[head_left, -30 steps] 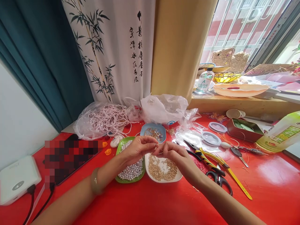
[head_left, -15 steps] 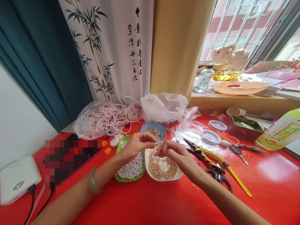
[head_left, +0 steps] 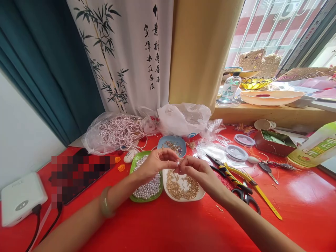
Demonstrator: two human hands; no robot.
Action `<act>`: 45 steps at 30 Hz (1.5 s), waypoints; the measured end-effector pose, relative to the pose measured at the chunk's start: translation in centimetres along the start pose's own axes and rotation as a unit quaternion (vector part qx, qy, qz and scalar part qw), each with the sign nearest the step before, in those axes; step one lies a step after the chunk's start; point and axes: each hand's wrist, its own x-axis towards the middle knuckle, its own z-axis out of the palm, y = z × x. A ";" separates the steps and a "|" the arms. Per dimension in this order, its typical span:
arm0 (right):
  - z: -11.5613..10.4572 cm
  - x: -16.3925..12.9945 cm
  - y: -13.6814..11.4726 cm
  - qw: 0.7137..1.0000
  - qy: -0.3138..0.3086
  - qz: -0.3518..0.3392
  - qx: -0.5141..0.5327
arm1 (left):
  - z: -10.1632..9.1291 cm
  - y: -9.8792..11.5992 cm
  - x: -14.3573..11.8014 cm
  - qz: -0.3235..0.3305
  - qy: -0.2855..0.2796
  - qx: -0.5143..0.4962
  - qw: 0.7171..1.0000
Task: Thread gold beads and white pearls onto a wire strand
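My left hand is closed in a pinch, with a tiny shiny pale bead at its fingertips. Touching or almost touching it from the right, my right hand pinches too; what it holds is too small to make out. Both hands hover over two dishes. White pearl beads fill the green dish under my left hand. Below my right hand, gold beads lie in a white dish. Behind the hands, a blue dish contains small mixed beads.
Right of the dishes lie pliers, scissors, spools and a key. Strung pink pearls and a plastic bag sit at the back. On the left are a white box with cables and a dark tablet-like device.
My hands have drawn together: the left fingertips moved slightly right, and the gap between the two pinches has closed. The camera view shifted a little.
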 end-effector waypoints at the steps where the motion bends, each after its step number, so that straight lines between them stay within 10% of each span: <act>1: -0.1 0.0 0.1 1.000 -0.004 0.000 -0.007 | 0.0 0.0 0.0 0.004 0.000 0.003 1.000; 7: -1.0 0.6 0.6 0.996 0.035 -0.030 -0.071 | -1.1 0.3 0.5 0.002 0.047 0.142 0.989; 12: -1.6 1.2 1.2 0.988 0.098 -0.031 -0.113 | -0.9 -0.3 -0.2 0.030 -0.003 0.507 0.861; 18: -1.9 1.3 1.2 0.986 0.107 -0.039 -0.121 | 0.6 -1.1 -1.4 0.016 -0.131 0.603 0.787; 28: -2.2 1.4 1.4 0.985 0.115 -0.041 -0.123 | 0.1 -2.2 -1.2 -0.001 -0.130 0.527 0.840; 37: -1.7 1.3 1.3 0.991 0.100 -0.018 -0.082 | -0.2 -1.9 0.7 -0.056 0.040 0.117 0.991; 45: -0.2 0.5 0.8 0.999 0.031 0.022 -0.036 | -0.6 -1.4 0.7 -0.073 0.068 -0.155 0.983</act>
